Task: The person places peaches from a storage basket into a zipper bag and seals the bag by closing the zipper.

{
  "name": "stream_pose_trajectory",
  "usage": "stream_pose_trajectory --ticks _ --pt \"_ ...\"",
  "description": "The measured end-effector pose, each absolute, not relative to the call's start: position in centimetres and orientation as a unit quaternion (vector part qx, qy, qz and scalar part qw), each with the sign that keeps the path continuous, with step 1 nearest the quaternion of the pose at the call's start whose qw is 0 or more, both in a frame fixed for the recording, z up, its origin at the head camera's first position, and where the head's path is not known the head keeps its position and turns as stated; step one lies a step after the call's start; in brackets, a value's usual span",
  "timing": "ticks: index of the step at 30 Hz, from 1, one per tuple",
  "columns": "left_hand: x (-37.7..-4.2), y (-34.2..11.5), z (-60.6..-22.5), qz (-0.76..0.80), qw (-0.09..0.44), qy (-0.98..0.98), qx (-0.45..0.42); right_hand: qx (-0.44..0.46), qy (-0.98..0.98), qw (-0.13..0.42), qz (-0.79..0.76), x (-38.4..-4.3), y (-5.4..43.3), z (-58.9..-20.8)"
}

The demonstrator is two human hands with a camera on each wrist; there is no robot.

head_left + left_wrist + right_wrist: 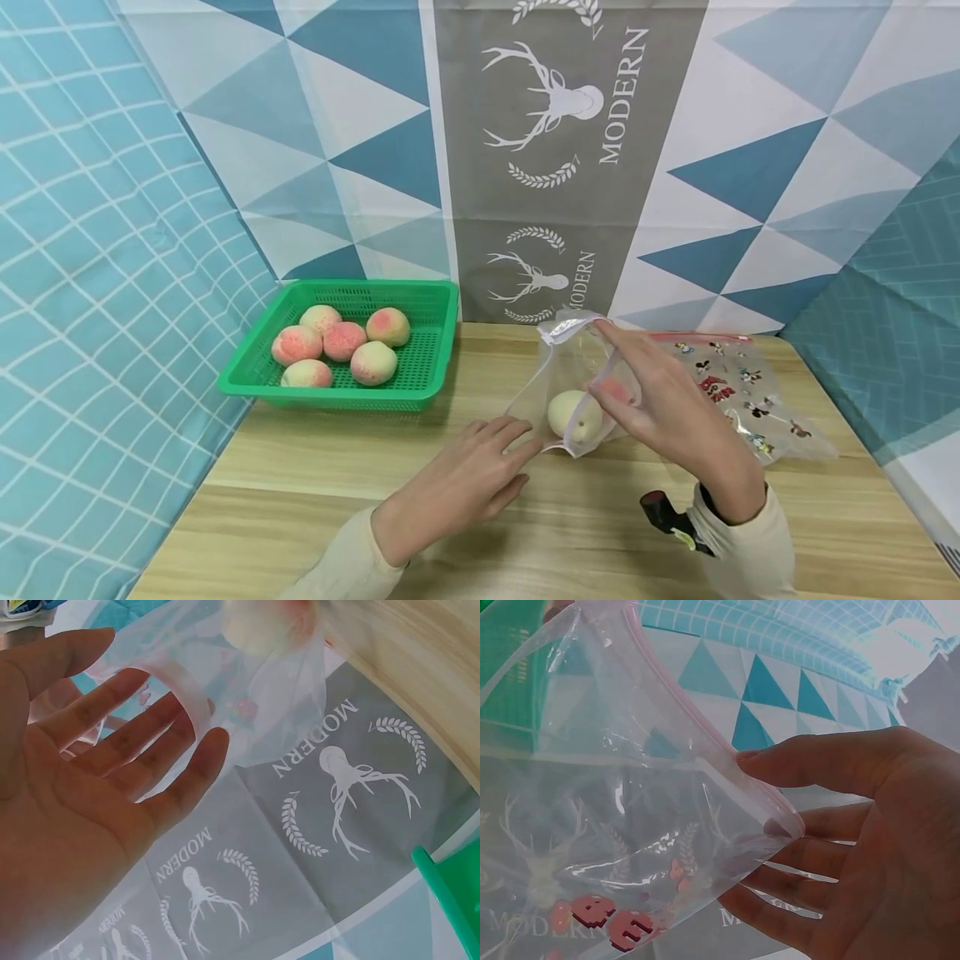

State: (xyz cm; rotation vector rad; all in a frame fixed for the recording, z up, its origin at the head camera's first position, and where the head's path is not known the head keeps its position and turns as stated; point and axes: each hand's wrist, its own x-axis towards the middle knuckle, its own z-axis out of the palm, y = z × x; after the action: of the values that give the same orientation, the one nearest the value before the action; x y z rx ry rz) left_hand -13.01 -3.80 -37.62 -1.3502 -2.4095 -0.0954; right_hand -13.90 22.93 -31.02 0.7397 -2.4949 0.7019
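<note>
A clear zip bag (551,367) stands on the table with its mouth gaping toward me. Inside it are a pale peach (567,414) and a pinker peach (613,392), partly behind the rim. My right hand (671,400) holds the bag's rim at the right, thumb on one side and fingers on the other, as the right wrist view shows. My left hand (468,471) is at the lower left of the mouth. Its fingers are spread and touch the rim, while the thumb stands apart, seen in the left wrist view.
A green basket (247,379) with several peaches (345,342) stands at the back left. A second printed zip bag (738,387) with a red closure lies flat at the right. Patterned cloth (367,92) hangs behind the wooden table (300,467).
</note>
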Motion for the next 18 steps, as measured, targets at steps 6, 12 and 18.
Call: stream_pose_trajectory --ticks 6,12,18 --pt "-12.9 -4.6 -37.4 -0.072 0.201 -0.849 -0.483 0.258 -0.908 0.207 0.255 -13.8 22.8 -31.0" --pt "-12.9 -5.7 -37.0 -0.109 0.203 -0.854 -0.466 0.258 -0.910 0.205 0.252 -13.8 22.6 -30.9" --pt "-13.4 -6.9 -37.2 -0.140 0.211 -0.857 -0.449 0.260 -0.910 0.203 0.250 -13.8 22.3 -31.0"
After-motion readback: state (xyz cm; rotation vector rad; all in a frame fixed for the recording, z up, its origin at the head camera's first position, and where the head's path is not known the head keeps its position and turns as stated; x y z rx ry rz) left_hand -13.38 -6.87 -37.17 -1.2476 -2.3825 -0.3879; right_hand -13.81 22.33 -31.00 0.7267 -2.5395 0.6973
